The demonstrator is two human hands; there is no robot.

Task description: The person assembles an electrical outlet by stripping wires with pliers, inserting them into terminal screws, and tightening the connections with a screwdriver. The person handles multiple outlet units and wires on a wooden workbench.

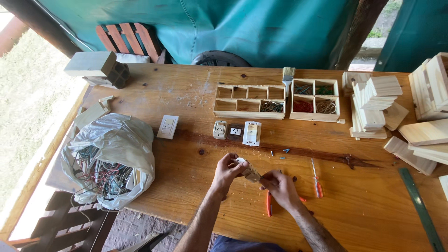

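Left hand: our left hand (pixel 227 171) closes around a small white socket part (pixel 246 169), held just above the wooden table (pixel 196 93) near its front edge.
Right hand: our right hand (pixel 279 185) pinches the same part from the other side, fingers curled shut on it.
Long tray: we see a wooden compartment tray (pixel 249 101) at the back; one lower-right cell holds a tangle of thin wires, the other cells look bare.
Square tray: beside it we see a four-cell wooden box (pixel 315 100) with bundles of blue, green, red and brownish wire, one colour per cell.
Bag: at our left a crumpled plastic bag (pixel 116 149) lies open, stuffed with mixed cables.
Between us and the trays: a white switch plate (pixel 167 127), a small socket module (pixel 220 129), a dark module (pixel 235 132) and a white outlet frame (pixel 252 133) lie in a row.
Loose bits: small screws (pixel 280 152) are scattered just behind our hands.
Tools: an orange-handled screwdriver (pixel 317 179) lies right of our hands; orange-handled pliers (pixel 269 204) lie partly under our right wrist.
Far right: stacked wood blocks (pixel 373 105) and a green ruler (pixel 420 207).
Back: a paintbrush (pixel 288 77).
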